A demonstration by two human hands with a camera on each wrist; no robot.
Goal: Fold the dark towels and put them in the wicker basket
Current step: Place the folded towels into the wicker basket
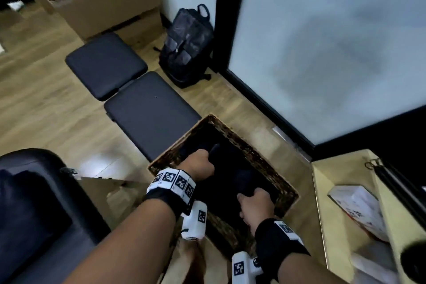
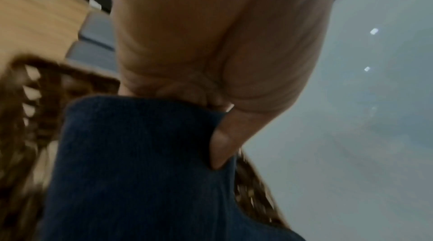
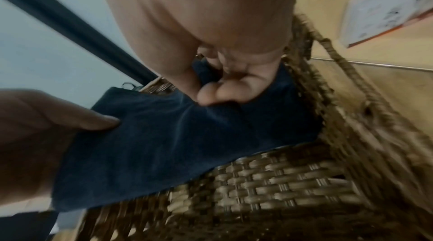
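A folded dark blue towel (image 1: 232, 175) hangs inside the opening of the brown wicker basket (image 1: 244, 143) on the wooden floor. My left hand (image 1: 200, 163) grips the towel's far left edge, thumb pressed into the cloth (image 2: 140, 161). My right hand (image 1: 255, 205) pinches the towel's near right edge (image 3: 178, 143) between thumb and curled fingers (image 3: 215, 95). In the right wrist view the left hand (image 3: 46, 124) holds the other end, above the basket's woven wall (image 3: 269, 185). What lies under the towel in the basket is hidden.
A black padded bench (image 1: 138, 99) lies on the floor left of the basket, a black backpack (image 1: 186, 46) behind it. A frosted glass panel (image 1: 334, 41) rises to the right. A wooden shelf with a white box (image 1: 359, 210) stands at right, a dark chair (image 1: 34, 203) at left.
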